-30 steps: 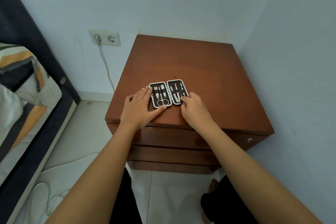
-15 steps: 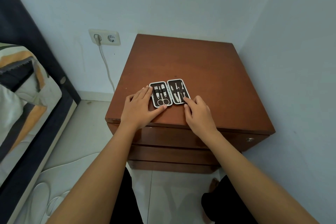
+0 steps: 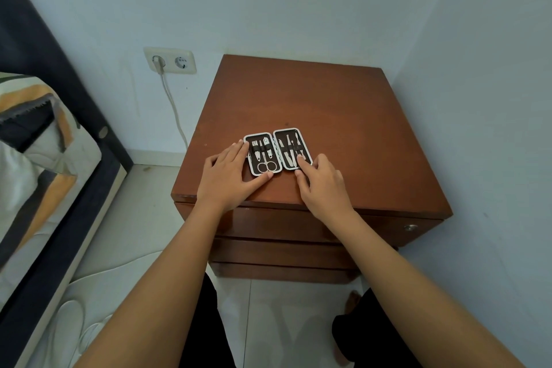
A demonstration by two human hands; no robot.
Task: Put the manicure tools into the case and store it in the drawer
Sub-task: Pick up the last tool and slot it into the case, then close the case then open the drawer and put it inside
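Observation:
A small manicure case with a white rim and dark lining lies open flat on the brown nightstand, near its front edge. Metal tools sit in both halves, scissors and clippers on the left, thin files on the right. My left hand lies flat against the case's left side, thumb along its near edge. My right hand rests at the near right corner, with a fingertip on the right half. The top drawer below is closed.
Two more closed drawers sit under the top one, and a round lock is on the right front. A wall stands close on the right. A socket with a plugged cable is on the back wall, a bed at the left.
My right hand shifted slightly right and then back, its fingertip now resting on the case's right half. My left hand and the case stayed in place.

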